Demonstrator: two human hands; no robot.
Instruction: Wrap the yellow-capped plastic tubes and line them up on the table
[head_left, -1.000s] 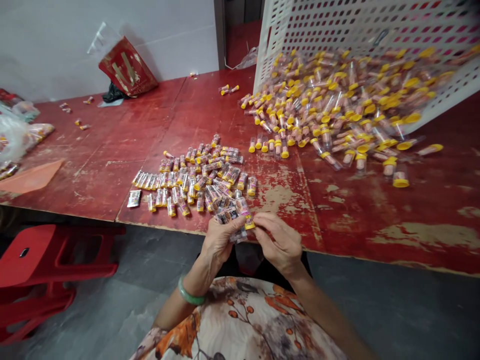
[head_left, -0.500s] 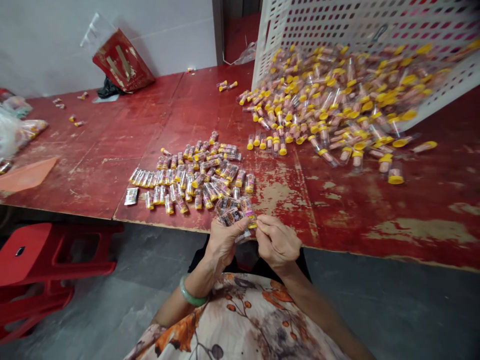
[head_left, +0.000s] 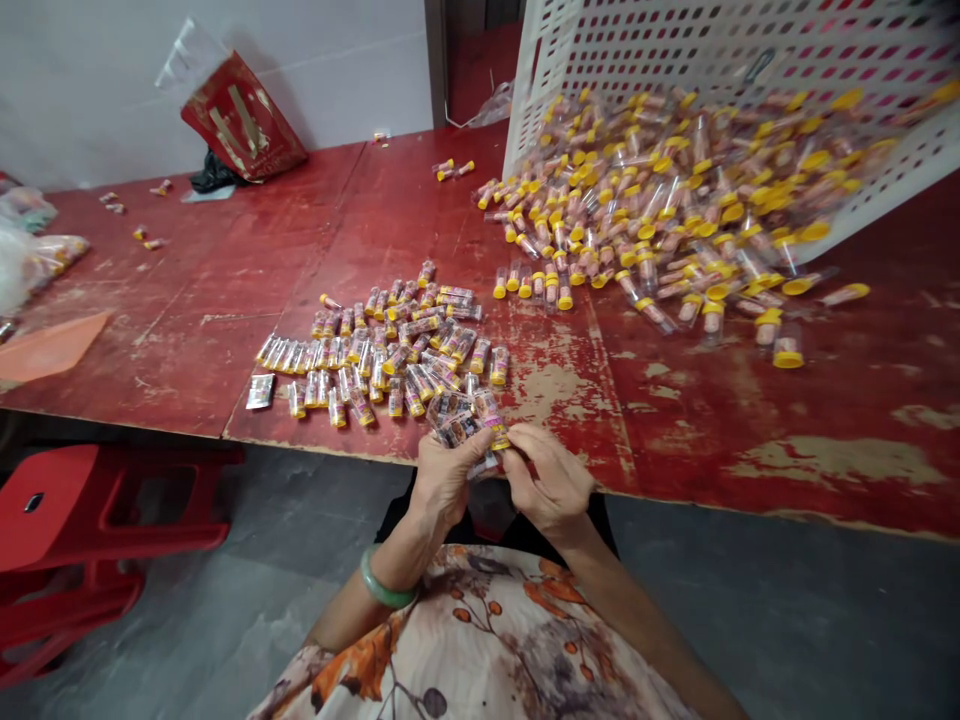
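My left hand point(head_left: 444, 482) grips a bunch of clear printed plastic sleeves point(head_left: 454, 420), the thumb pressed on top. At the right side of the bunch is a yellow-capped tube point(head_left: 491, 415) with pink print around it, like the finished ones on the table. My right hand point(head_left: 549, 482) pinches its yellow lower end between thumb and forefinger. Just beyond my hands lies a group of printed tubes with yellow caps point(head_left: 375, 350), partly in rows. A flat stack of silvery sleeves point(head_left: 260, 392) sits at that group's left end.
A white perforated basket point(head_left: 529, 110) lies tipped at the back right, spilling plain yellow-capped tubes point(head_left: 645, 200) onto the red table point(head_left: 300, 250). A red paper bag point(head_left: 244, 120) leans on the wall. An orange sheet point(head_left: 56, 348) and plastic bags point(head_left: 37, 265) lie left. Red stools point(head_left: 60, 500) stand below.
My right hand has shifted slightly left and up, its fingers closer over the tube's yellow end. My left hand keeps its grip on the sleeves. The view has turned very slightly.
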